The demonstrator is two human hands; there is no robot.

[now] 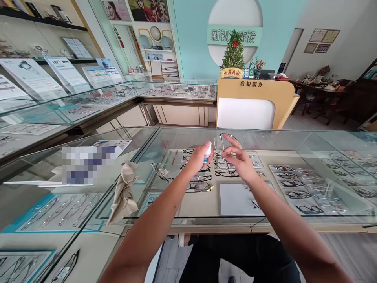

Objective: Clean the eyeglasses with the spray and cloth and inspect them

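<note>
Above the glass counter, my left hand (198, 159) is wrapped round a small white spray bottle (207, 151) with a blue label. Just to its right, my right hand (240, 159) pinches a pair of thin-framed eyeglasses (218, 143), its lens facing the bottle. Bottle and glasses are apart. On the glass top to the left lies a crumpled beige cloth (123, 192). Another pair of glasses (161, 172) rests between the cloth and my left forearm.
Rows of glasses (291, 183) fill the display case under the glass. Papers (118, 145) lie on the counter at the left. A wooden cashier desk (253, 90) with a plant (233, 53) stands beyond. The counter's front edge (218, 228) runs before my legs.
</note>
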